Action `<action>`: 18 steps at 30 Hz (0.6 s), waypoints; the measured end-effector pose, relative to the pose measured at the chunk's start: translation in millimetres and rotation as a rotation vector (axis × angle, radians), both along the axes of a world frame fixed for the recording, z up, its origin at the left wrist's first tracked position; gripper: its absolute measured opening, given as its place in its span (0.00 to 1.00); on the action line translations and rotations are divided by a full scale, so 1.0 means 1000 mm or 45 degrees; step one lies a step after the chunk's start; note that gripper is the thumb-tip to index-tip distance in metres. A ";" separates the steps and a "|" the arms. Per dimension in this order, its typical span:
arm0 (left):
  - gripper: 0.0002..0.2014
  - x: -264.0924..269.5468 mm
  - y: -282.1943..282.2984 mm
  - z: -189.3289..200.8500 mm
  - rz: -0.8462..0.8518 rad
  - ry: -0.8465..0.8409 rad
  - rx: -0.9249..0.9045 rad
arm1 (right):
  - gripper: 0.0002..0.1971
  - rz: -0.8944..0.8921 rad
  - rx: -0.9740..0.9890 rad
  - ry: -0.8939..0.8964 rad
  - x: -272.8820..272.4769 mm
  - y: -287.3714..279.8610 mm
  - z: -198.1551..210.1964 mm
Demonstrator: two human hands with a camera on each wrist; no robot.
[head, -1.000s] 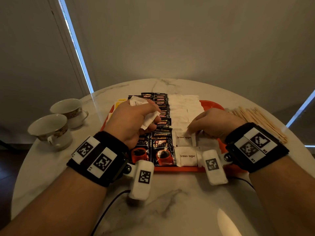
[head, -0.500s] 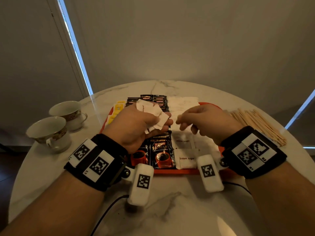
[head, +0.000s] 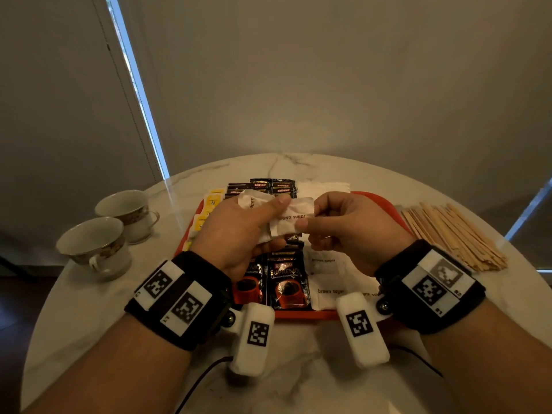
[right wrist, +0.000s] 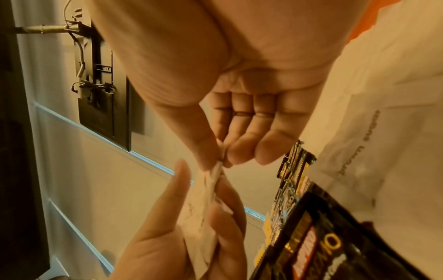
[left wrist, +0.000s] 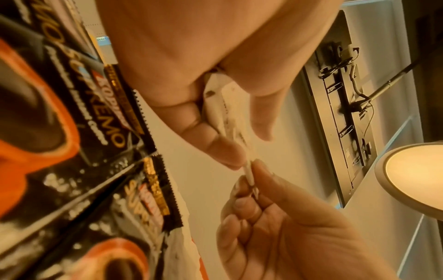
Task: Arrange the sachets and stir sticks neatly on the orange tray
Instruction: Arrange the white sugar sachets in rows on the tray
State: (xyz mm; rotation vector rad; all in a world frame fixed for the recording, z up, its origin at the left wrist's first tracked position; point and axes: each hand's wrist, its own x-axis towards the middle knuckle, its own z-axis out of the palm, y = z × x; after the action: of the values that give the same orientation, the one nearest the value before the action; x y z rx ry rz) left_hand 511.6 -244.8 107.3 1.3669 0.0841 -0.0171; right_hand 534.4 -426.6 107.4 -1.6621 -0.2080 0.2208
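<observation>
— Two hands are raised together above the orange tray point(head: 300, 314). What does each one hold?

— The left hand point(head: 239, 231) has its thumb and fingers curled round a small bunch of white brown sugar sachets point(head: 288, 222). The right hand point(head: 349, 231) pinches the near edge of one sachet from that bunch between thumb and forefinger, with its other fingers curled in. In the left wrist view the two sets of fingertips point(left wrist: 230, 157) meet on the thin paper edge.

— So neither hand is spread or idle?

— No. Both are clamped on the white sachets, which hang off the tray, over its middle.

— What lies on the tray itself?

— Black coffee sachets point(head: 288, 285) run in a column from the near rim to the far end, overlapping one another. Just right of them lie more white sachets point(head: 328, 276) printed "brown sugar", some partly hidden under the right wrist. A further white row point(head: 324, 188) sits at the far end. Yellow sachets point(head: 213, 200) line the left edge, mostly hidden by the left hand.

— And the stir sticks?

— The wooden stir sticks point(head: 457, 234) lie in a loose fanned pile on the desk point(head: 298, 380), to the right of the tray and off it.

— Anything else on the desk?

— Two teacups point(head: 98, 249) stand side by side at the left, well apart from the tray. Each wrist wears a black band with square markers, and a dark cable point(head: 197, 383) runs along the near edge.
</observation>
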 end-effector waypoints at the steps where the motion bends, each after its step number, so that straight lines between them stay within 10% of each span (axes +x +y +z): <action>1: 0.14 0.000 0.000 0.000 -0.025 -0.013 -0.011 | 0.09 -0.027 0.034 0.010 0.000 0.000 -0.001; 18: 0.04 -0.001 -0.001 0.000 0.023 -0.008 -0.034 | 0.03 -0.458 -0.161 0.176 -0.003 -0.060 -0.007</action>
State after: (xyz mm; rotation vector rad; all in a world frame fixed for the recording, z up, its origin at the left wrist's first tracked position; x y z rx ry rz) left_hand 510.9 -246.3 107.7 1.3392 0.0906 0.0011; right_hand 531.5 -486.4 100.3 -1.7697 0.2127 0.0764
